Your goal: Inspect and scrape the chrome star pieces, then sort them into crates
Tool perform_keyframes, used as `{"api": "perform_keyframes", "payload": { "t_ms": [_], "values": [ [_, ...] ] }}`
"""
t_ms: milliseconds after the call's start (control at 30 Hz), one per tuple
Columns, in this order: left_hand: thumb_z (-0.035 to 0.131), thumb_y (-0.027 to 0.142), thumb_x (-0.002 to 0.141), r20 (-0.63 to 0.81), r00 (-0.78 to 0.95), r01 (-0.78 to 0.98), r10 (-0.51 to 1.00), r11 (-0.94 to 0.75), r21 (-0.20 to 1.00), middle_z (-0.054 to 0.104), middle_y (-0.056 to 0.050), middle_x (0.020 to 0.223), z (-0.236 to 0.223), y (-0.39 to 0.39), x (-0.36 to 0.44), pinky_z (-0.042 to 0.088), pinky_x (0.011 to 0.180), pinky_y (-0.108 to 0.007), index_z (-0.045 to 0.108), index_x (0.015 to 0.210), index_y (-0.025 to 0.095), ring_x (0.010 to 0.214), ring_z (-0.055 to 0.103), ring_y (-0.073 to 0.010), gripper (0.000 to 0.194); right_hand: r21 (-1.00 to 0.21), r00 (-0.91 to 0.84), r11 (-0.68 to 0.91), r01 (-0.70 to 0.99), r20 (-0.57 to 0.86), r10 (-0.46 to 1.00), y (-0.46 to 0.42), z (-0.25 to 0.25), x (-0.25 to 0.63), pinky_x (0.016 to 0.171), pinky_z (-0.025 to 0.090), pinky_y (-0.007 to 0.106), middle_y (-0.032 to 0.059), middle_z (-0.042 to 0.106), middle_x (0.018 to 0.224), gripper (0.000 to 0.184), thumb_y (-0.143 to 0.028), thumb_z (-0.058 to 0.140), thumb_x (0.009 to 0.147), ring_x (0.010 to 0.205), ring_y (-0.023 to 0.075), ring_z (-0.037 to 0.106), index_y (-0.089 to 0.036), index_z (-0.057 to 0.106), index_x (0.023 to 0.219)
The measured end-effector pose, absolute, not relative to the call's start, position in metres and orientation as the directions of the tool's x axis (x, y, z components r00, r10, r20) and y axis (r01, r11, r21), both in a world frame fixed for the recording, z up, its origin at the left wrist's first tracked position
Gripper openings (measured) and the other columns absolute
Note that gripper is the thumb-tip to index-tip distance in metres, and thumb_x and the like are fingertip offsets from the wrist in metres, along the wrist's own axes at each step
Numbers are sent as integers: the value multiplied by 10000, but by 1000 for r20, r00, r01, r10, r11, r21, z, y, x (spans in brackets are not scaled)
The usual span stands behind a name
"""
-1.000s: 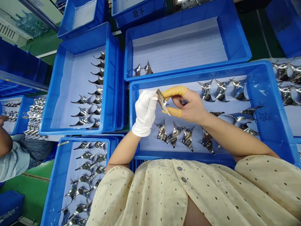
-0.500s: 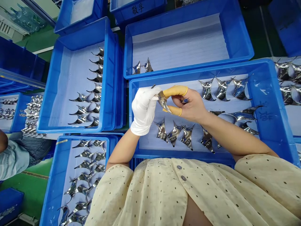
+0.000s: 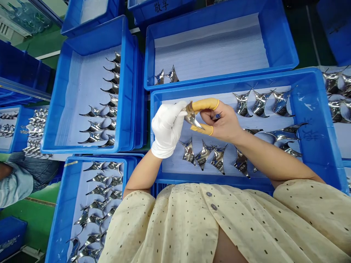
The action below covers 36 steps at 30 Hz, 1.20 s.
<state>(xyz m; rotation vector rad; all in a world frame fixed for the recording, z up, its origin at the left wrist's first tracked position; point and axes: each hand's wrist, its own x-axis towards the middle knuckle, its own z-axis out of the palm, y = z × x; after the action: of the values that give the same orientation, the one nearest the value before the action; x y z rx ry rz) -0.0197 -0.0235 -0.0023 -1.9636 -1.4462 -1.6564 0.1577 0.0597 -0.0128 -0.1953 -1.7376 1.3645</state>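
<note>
A curved, shiny metal piece (image 3: 192, 116) is held above a blue bin (image 3: 325, 142) lined with pale sheeting. The white-gloved left hand (image 3: 168, 128) has its fingers clamped on one end; the right hand (image 3: 223, 122), in yellow finger covers, grips it between finger and thumb. Similar pointed pieces (image 3: 218, 160) lie spaced on the lining below. A second bin (image 3: 211, 54) adjoins the far side, with two pieces in its near left corner; more bins of pieces stand to the left. Beyond are green floor (image 3: 42, 210), a co-worker's sleeve (image 3: 15, 188) and clear bottles (image 3: 30, 18).
</note>
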Motion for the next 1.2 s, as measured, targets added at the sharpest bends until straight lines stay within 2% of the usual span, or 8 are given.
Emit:
{"api": "perform_keyframes", "payload": {
  "t_ms": [433, 633, 733, 833, 900, 1000, 1100, 1200],
  "values": [
    [517, 587, 1123, 761, -143, 777, 633, -404, 483, 742, -91, 1011, -7, -28, -27, 580, 913, -336, 802, 1247, 222, 964, 708, -210, 480, -790, -536, 453, -414, 614, 580, 61, -18, 156, 470, 321, 225, -6, 766, 995, 503, -404, 890, 893, 487, 22, 216, -258, 686, 1329],
    [498, 658, 1110, 745, -203, 751, 635, -388, 535, 761, -70, 946, -9, -25, -21, 601, 859, -338, 790, 1170, 223, 873, 718, -194, 528, -745, -471, 519, -420, 667, 577, 57, -13, 157, 496, 350, 266, 29, 746, 988, 323, -447, 919, 869, 535, 55, 327, -253, 775, 1083],
    [453, 716, 1101, 642, -260, 596, 721, -403, 695, 761, -51, 885, -10, -25, -15, 603, 708, -327, 767, 1238, 237, 684, 681, -169, 589, -831, -451, 404, -382, 550, 703, 56, -6, 157, 517, 382, 297, 30, 702, 911, 361, -548, 914, 860, 562, 89, 383, -255, 736, 973],
    [359, 743, 1109, 487, -299, 321, 821, -394, 861, 736, -21, 784, -7, -27, -8, 437, 438, -278, 695, 1422, 278, 402, 465, -95, 652, -854, -396, 264, -449, 455, 798, 59, 0, 157, 526, 375, 301, -8, 628, 836, 401, -558, 933, 835, 566, 86, 381, -262, 695, 965],
    [295, 789, 1094, 397, -310, 198, 864, -349, 916, 743, -20, 778, -2, -32, -3, 343, 371, -274, 635, 1504, 300, 341, 382, -75, 723, -871, -400, 150, -467, 360, 843, 63, 1, 157, 482, 319, 293, -39, 571, 795, 455, -558, 957, 802, 542, 73, 324, -260, 660, 975],
    [227, 866, 1047, 301, -313, 165, 901, -261, 951, 799, -54, 885, 8, -39, 2, 385, 389, -263, 584, 1549, 304, 366, 458, -81, 834, -902, -491, -61, -427, 175, 853, 71, -3, 157, 409, 193, 294, -88, 424, 693, 536, -607, 939, 798, 489, 70, 214, -271, 582, 1012],
    [217, 897, 1023, 286, -299, 169, 911, -244, 955, 829, -91, 1039, 13, -44, 2, 451, 426, -255, 567, 1563, 307, 421, 546, -87, 873, -886, -567, -181, -426, 106, 817, 79, -11, 156, 399, 157, 286, -101, 372, 673, 578, -664, 897, 813, 457, 69, 192, -286, 533, 1055],
    [404, 914, 987, 317, -246, 210, 916, -269, 940, 822, -90, 1086, 7, -43, -1, 505, 465, -255, 549, 1584, 338, 493, 612, -103, 842, -885, -582, -205, -417, 86, 809, 84, -15, 156, 407, 174, 270, -99, 376, 685, 564, -679, 866, 845, 455, 64, 195, -286, 513, 1045]
  ]
}}
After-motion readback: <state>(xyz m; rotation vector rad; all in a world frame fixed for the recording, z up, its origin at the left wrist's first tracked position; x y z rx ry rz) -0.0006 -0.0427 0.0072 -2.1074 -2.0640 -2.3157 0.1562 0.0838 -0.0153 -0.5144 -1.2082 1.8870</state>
